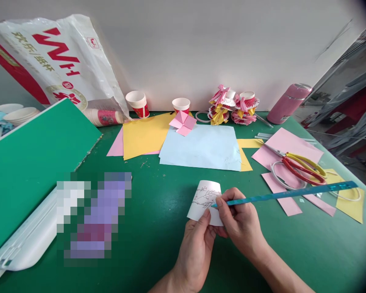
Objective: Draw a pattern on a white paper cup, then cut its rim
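Note:
My left hand (198,248) is closed on the lower edge of a small white piece of paper (201,215) with a curved top edge. Dark, thin branch-like lines are drawn across its surface. Between the thumb and fingers of my right hand (239,213) is a long blue pencil (280,196), its tip touching the paper near the drawn lines. The pencil slants out to the right, over the scissors and pink paper. Some fingers of both hands are hidden beneath the paper.
Scissors (301,169) lie on pink paper (295,142) at right, near a pink bottle (289,103). Light blue paper (201,146), yellow paper (146,134) and paper cups (181,104) sit behind. A green board (49,138) and a white glue gun-like tool (27,236) occupy the left.

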### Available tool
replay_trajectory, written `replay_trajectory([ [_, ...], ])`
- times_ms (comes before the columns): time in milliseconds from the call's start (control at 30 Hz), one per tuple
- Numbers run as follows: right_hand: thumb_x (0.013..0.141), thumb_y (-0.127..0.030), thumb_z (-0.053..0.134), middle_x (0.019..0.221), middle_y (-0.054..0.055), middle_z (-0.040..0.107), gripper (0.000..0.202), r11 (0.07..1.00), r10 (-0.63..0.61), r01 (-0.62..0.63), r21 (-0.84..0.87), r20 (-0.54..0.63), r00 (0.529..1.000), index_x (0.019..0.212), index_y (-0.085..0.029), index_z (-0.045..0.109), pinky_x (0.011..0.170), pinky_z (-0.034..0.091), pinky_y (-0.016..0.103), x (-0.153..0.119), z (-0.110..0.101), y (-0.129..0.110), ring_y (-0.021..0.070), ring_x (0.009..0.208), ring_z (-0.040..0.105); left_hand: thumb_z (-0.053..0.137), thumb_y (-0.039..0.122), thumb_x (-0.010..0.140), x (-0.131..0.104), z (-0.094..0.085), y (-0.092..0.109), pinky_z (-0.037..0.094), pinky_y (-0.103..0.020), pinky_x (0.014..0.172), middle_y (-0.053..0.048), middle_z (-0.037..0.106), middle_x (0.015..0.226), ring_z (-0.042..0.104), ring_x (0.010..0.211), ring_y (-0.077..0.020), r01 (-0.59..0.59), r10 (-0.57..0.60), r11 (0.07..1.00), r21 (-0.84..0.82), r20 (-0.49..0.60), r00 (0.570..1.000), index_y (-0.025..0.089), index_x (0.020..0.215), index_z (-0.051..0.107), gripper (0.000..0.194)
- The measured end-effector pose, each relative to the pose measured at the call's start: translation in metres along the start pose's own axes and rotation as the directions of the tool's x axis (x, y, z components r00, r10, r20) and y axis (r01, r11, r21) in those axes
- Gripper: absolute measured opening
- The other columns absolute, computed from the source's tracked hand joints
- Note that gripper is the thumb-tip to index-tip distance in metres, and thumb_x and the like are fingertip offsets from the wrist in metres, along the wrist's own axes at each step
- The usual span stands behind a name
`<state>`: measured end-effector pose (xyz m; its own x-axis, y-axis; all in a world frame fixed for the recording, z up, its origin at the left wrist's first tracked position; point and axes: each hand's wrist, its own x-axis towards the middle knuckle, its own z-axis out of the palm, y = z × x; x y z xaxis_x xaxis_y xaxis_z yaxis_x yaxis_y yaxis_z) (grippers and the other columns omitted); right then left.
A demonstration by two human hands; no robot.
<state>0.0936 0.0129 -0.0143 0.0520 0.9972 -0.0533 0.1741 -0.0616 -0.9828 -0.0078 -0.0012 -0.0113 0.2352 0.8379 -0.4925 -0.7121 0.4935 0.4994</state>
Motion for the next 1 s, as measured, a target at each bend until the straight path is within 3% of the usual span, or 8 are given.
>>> replay_trajectory([
  [233, 0.084, -0.036, 0.052, 0.046, -0.008, 0.037, 0.020, 0.999, -0.010, 0.010, -0.035, 0.012, 1.000, 0.070, -0.023, 0.046, 0.032, 0.032, 0.022, 0.0016, 0.0021, -0.0044, 0.0088, 0.033, 0.038, 0.056, 0.026, 0.080, -0.0002, 0.0003, 0.0005, 0.042, -0.035, 0.085, -0.009, 0.065, 0.099, 0.055, 0.098, -0.0223, 0.001, -0.001, 1.000, -0.005, 0.008, 1.000, 0.014, 0.105, 0.063, 0.029],
  [600, 0.088, -0.033, 0.046, 0.040, -0.009, 0.040, 0.019, 0.999, -0.024, 0.023, 0.031, 0.006, 1.000, 0.072, -0.025, 0.038, 0.031, 0.032, 0.023, -0.0004, -0.0011, -0.0021, 0.0123, 0.029, 0.044, 0.054, 0.024, 0.082, -0.0001, 0.0003, 0.0003, 0.043, -0.033, 0.081, -0.008, 0.067, 0.087, 0.059, 0.089, -0.0205, 0.006, -0.006, 1.000, 0.007, 0.024, 1.000, 0.013, 0.094, 0.068, 0.021],
  [1000, 0.083, -0.035, 0.053, 0.040, -0.008, 0.040, 0.020, 1.000, -0.020, 0.020, -0.002, -0.022, 1.000, 0.069, -0.023, 0.046, 0.028, 0.029, 0.021, 0.0024, 0.0016, 0.0000, 0.0098, 0.027, 0.041, 0.055, 0.025, 0.081, 0.0016, -0.0020, -0.0006, 0.043, -0.032, 0.079, -0.008, 0.065, 0.091, 0.057, 0.088, -0.0189, -0.005, 0.005, 1.000, 0.001, 0.021, 1.000, 0.014, 0.101, 0.064, 0.024],
])
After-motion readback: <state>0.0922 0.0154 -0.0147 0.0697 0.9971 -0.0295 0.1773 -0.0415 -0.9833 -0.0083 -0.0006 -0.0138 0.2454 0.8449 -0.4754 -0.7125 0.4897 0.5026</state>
